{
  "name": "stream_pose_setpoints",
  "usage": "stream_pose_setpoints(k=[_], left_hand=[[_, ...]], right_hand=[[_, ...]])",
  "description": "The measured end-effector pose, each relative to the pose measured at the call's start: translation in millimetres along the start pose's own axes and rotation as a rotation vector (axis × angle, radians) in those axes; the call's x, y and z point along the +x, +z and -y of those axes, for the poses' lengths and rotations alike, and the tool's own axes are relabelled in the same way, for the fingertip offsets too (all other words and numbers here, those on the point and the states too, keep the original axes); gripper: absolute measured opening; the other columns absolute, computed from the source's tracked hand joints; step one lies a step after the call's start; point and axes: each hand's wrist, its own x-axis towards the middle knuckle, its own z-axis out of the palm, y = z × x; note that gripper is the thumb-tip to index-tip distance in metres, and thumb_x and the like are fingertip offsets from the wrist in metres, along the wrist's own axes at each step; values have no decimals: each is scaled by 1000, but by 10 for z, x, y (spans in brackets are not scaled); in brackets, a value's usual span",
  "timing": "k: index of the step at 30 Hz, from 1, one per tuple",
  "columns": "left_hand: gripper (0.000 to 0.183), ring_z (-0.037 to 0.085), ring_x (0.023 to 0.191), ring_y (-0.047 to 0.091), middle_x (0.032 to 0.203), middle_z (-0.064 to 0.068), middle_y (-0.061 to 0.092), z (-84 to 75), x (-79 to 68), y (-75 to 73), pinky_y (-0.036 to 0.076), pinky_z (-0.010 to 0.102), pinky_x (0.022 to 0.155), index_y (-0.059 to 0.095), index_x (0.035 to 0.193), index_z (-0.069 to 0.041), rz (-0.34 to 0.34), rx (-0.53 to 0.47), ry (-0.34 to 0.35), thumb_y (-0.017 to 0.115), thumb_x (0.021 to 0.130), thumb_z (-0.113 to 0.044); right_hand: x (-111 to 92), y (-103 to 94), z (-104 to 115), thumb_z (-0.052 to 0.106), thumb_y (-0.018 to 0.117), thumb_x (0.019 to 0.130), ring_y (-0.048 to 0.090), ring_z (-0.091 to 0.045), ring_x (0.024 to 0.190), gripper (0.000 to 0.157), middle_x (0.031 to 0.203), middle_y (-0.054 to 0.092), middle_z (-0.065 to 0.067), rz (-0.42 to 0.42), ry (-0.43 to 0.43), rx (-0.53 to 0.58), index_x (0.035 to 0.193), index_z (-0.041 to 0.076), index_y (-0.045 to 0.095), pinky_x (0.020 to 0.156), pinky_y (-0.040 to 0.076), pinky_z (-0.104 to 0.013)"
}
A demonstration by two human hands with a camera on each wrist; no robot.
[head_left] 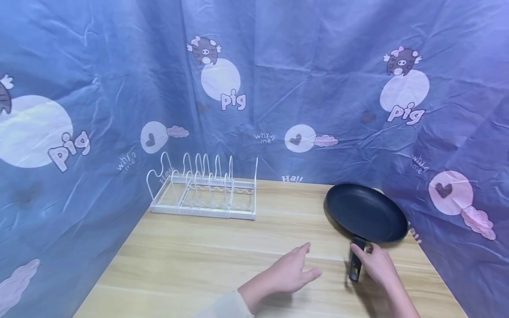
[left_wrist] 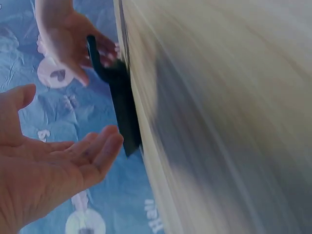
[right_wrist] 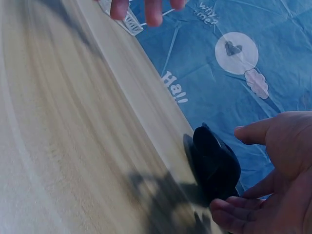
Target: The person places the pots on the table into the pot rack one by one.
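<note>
A black frying pan (head_left: 362,212) lies on the wooden table at the right in the head view, its handle (head_left: 355,269) pointing toward me. My right hand (head_left: 375,264) is at the handle near the pan's body, thumb on one side and fingers on the other. In the right wrist view a gap shows between that thumb and the dark handle (right_wrist: 217,161), while the fingertips (right_wrist: 224,207) are right at its lower edge. My left hand (head_left: 292,270) hovers over the table left of the handle, fingers extended and thumb spread, holding nothing.
A white wire rack (head_left: 203,213) with upright loops stands at the back left of the table (head_left: 191,256). Blue printed cloth (head_left: 338,101) hangs behind the table and along both sides, close to the pan's right rim.
</note>
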Motion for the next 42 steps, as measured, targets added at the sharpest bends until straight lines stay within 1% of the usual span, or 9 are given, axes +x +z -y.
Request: stream_pose_setpoints(k=[3,5,10,13,20,26,28,34,42], left_hand=[[82,10,130,69,160,-5,59,-52,92,73,57,32,115,37,167,-11,43,-137,-4,58,107,-62],[76,12,120,73,155,-3,64,-73,151,117,62,35,107,39,166,-12,99,-342,-38,62,107,-55],[59,38,116,76,145,16,69,-82,255,209,65,54,99,45,158,-6,223,-833,-148,63,109,-34],[52,44,120,73,146,24,66,-57,312,262,63,58,103,46,154,-1,265,-950,-151,58,112,-29],[47,51,128,68,149,30,61,-41,448,437,58,62,111,49,149,1,324,-1081,-173,57,112,-26],[36,42,129,69,128,10,69,-181,648,669,57,60,114,60,139,1,344,-1122,-181,59,111,-21],[32,41,128,70,120,9,71,-249,712,725,57,59,114,62,137,1,335,-1138,-179,58,110,-16],[20,42,123,74,121,25,77,-461,826,811,63,49,108,68,122,6,259,-1134,-181,56,108,-1],[9,20,87,80,94,20,81,-567,879,868,70,31,83,75,92,0,162,-1036,-252,72,99,6]], right_hand=[[36,19,-11,49,56,109,64,-52,121,78,131,64,-42,0,-2,45,148,-18,46,95,55,-47],[55,30,-14,46,58,109,67,-47,118,75,129,68,-40,20,1,88,146,-18,48,91,53,-39],[87,86,-9,36,65,107,68,-25,98,68,111,76,-28,61,21,179,144,-19,47,81,49,-27],[86,125,6,32,68,105,65,-20,92,72,107,75,-25,58,33,201,146,-22,43,78,48,-25],[82,239,48,29,69,106,67,-13,91,81,115,73,-33,65,38,273,152,-25,31,79,48,-20],[69,235,15,30,68,106,67,-6,89,90,128,68,-41,47,54,307,157,-26,18,77,45,-12],[65,218,-5,28,68,106,67,-4,87,91,127,68,-41,47,55,338,158,-26,15,77,46,-12],[74,185,-66,21,69,105,69,-3,79,90,110,76,-25,50,66,447,159,-25,12,74,54,-14],[103,160,-140,23,63,109,72,-7,81,83,104,74,-2,153,117,636,159,-23,14,77,58,-19]])
